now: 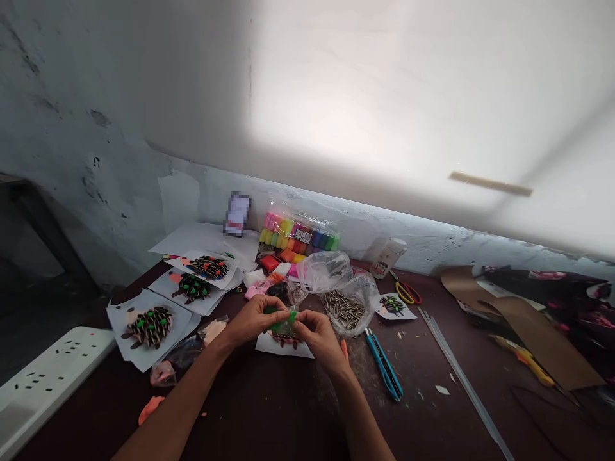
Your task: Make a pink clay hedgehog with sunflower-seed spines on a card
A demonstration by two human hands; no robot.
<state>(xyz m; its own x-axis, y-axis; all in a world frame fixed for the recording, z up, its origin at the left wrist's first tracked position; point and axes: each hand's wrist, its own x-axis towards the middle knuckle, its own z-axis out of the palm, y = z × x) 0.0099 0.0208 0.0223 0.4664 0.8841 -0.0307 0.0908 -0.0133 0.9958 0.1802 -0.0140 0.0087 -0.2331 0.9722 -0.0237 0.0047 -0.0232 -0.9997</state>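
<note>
Both hands meet over a white paper (pixel 271 346) with a partly hidden hedgehog picture. My left hand (pixel 259 318) pinches green clay (pixel 277 325) in a clear wrapper. The fingers of my right hand (pixel 314 333) are closed on the same green clay, at its right end. Just behind the hands lies an open plastic bag of striped seeds (pixel 342 308). To the left are several papers with seed-covered hedgehogs, the nearest (pixel 152 325) dotted with green clay. A smaller hedgehog card (pixel 394 307) lies to the right.
A tray of coloured clay (pixel 302 237) leans by the wall near a phone (pixel 237 214) and a white bottle (pixel 387 258). On the right are scissors (pixel 408 294), a blue cutter (pixel 384 366), clear glue sticks (pixel 464 381) and brown cardboard (pixel 548 339). A power strip (pixel 52 384) lies left.
</note>
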